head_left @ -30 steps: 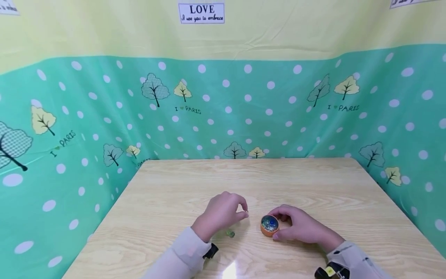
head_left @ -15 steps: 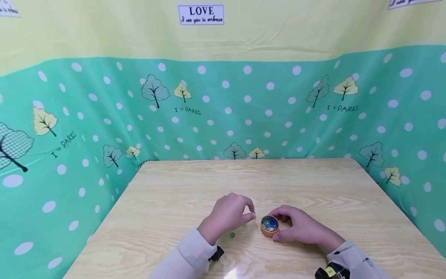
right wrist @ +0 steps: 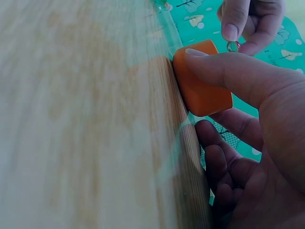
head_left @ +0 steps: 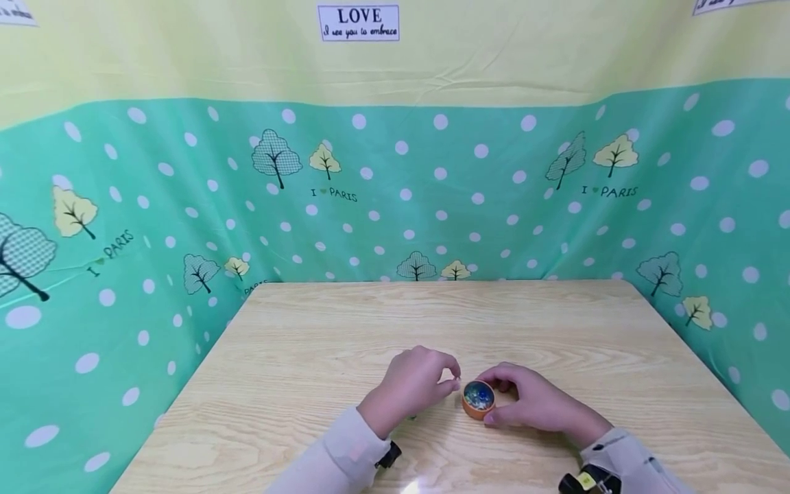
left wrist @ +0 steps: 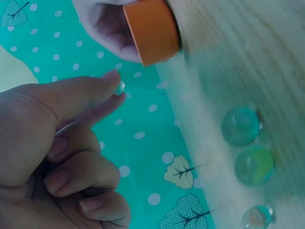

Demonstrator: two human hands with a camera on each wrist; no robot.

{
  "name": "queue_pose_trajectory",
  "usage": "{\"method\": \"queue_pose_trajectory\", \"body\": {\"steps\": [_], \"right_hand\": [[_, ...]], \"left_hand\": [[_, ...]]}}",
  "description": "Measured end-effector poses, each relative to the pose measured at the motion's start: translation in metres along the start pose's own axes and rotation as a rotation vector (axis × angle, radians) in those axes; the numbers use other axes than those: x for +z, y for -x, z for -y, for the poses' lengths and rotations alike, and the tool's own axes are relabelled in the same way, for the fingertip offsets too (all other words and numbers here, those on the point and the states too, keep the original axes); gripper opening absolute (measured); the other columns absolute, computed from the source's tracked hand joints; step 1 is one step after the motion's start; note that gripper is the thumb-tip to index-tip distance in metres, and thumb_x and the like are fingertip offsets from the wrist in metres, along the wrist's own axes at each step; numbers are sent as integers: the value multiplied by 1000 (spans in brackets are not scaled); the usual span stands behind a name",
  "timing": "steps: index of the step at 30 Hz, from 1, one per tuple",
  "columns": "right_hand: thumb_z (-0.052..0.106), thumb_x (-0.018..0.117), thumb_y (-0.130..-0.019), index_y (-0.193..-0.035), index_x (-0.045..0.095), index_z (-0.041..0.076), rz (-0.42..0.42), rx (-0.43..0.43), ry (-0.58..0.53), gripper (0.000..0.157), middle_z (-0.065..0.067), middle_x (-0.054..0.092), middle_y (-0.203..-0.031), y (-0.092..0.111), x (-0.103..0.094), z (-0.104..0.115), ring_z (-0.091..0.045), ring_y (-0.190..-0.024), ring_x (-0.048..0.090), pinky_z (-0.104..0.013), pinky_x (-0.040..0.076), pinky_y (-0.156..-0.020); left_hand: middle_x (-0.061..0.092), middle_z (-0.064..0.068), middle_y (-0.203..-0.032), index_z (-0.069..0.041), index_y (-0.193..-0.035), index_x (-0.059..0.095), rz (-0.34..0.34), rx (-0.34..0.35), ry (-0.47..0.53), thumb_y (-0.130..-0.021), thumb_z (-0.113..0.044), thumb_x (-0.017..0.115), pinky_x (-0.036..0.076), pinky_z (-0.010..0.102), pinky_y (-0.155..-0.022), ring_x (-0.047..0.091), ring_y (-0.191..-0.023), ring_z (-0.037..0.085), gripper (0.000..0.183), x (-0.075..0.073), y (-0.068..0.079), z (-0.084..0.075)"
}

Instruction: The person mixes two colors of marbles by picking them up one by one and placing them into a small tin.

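Observation:
Between thumb and index finger, my left hand (head_left: 412, 384) pinches a small clear glass marble (left wrist: 120, 88), held up just left of the orange cup (head_left: 476, 413). The cup is short and round, stands on the table, and shows blue and greenish glassy contents at its open top. From the right side my right hand (head_left: 529, 399) grips the cup, thumb on its near wall and fingers behind. Three glass marbles lie on the table in the left wrist view: a clear bluish one (left wrist: 241, 126), a yellow-green one (left wrist: 254, 166) and a smaller one (left wrist: 258, 217). My left hand mostly hides them in the head view.
The pale wooden table (head_left: 296, 329) runs back to a green dotted curtain (head_left: 432, 192) that hangs behind it and along both sides. A black strap device (head_left: 589, 480) sits on the right wrist.
My left hand has moved right with the pinched marble, closer to the cup, and now covers more of the marbles on the table. My right hand and the cup stay in place.

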State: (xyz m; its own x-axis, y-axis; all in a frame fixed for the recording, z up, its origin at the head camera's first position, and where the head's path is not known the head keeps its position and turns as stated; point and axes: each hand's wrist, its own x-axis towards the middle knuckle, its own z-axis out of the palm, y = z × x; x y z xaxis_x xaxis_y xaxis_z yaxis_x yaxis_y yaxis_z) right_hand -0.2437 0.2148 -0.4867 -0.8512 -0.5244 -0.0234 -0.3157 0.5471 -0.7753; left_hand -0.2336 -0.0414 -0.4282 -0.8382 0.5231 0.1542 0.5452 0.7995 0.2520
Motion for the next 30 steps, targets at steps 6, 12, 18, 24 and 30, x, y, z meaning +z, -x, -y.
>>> {"method": "queue_pose_trajectory", "body": {"steps": [6,12,18,24,30], "right_hand": [[37,90,-79,-123,70,28,4,-9,-31,50,5,66,-117,0,-1,1,-19,-105,55,-29,44,-89],[39,90,-79,-123,70,28,2,-12,-15,50,5,67,-116,0,-1,3,-18,-105,55,-28,44,-89],[44,90,-78,-123,70,31,-2,21,18,51,8,66,-115,-1,0,4,-17,-106,55,-27,44,-91],[44,90,-78,-122,69,34,-6,16,28,50,10,66,-115,-1,-1,3,-17,-105,55,-27,44,-91],[43,90,-79,-123,69,32,-9,-1,19,50,8,66,-115,-1,0,2,-17,-104,54,-27,44,-89]], "left_hand": [[67,-11,-73,-28,-106,79,-25,24,-15,-94,-30,77,40,23,-51,49,-59,3,12,6,-2,-3],[57,-15,-65,-27,-107,79,-20,47,10,-95,-32,76,38,21,-49,45,-55,1,12,11,-1,-5],[62,-15,-69,-26,-107,79,-13,57,35,-97,-32,74,39,20,-51,46,-55,0,13,14,-1,-6],[74,-12,-85,-27,-108,79,17,59,47,-96,-28,75,40,20,-51,48,-56,1,13,17,-2,-9],[77,-13,-99,-27,-111,79,45,66,34,-95,-25,76,43,20,-56,55,-68,-2,16,20,-2,-10]]}}
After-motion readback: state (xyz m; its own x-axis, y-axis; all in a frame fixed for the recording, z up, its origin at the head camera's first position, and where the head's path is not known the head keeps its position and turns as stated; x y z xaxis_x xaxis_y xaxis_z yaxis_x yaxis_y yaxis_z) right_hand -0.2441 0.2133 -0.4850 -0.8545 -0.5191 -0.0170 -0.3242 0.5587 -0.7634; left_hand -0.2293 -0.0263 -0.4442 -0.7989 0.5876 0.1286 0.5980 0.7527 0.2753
